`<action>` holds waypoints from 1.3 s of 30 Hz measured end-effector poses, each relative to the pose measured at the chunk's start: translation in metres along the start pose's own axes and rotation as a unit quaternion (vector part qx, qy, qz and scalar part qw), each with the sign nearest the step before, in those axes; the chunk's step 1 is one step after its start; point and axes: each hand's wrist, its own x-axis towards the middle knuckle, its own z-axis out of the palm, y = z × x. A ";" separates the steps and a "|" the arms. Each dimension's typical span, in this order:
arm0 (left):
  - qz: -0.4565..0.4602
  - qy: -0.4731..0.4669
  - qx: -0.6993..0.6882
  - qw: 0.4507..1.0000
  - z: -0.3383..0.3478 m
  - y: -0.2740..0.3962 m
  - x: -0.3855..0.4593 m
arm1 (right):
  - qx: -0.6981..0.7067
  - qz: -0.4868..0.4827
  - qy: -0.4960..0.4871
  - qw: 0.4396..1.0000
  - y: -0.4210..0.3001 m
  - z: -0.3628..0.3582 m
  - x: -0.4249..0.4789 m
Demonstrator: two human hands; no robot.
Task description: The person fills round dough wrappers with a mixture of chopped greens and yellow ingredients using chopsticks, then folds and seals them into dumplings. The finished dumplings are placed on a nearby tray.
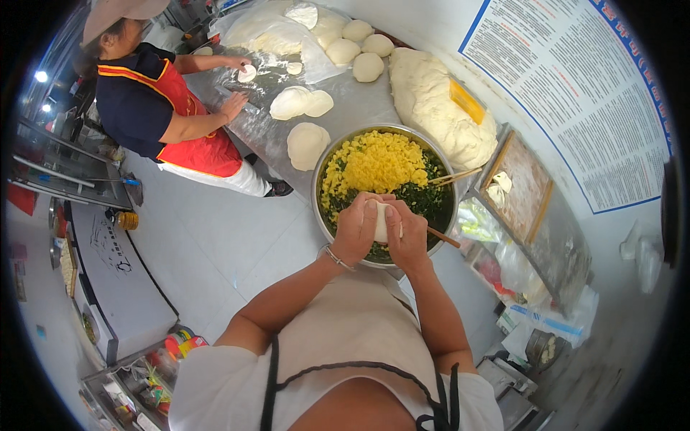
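Note:
My left hand (353,225) and my right hand (408,234) close together around a pale piece of dough (381,225), thumbs side by side on top of it. Part of the dough is hidden by the fingers. Directly beneath them is a large steel bowl (315,196). It holds crumbled yellow egg (383,161) heaped over chopped dark greens (418,198). Wooden chopsticks (459,175) lean on the bowl's right rim, and a wooden handle (445,237) sticks out beside my right hand. Flat dough rounds (308,145) lie left of the bowl.
Across the steel table (358,105), a co-worker (135,108) handles a small dough round (247,73). Dough balls (343,51) sit at the back. A big dough mass (426,102) carries a yellow scraper (467,101). Dough pieces (498,189) rest on a floured board (520,183) at right.

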 end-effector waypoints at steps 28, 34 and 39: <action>-0.120 -0.148 -0.093 0.977 0.137 -0.015 0.053 | 0.273 0.273 0.008 0.922 0.134 -0.164 -0.037; -0.150 -0.055 -0.110 0.981 0.138 -0.006 0.059 | 0.102 0.260 0.111 0.954 0.228 -0.320 0.028; -0.185 0.062 -0.082 0.977 0.120 -0.006 0.054 | -0.079 0.180 0.138 0.971 0.392 -0.363 0.055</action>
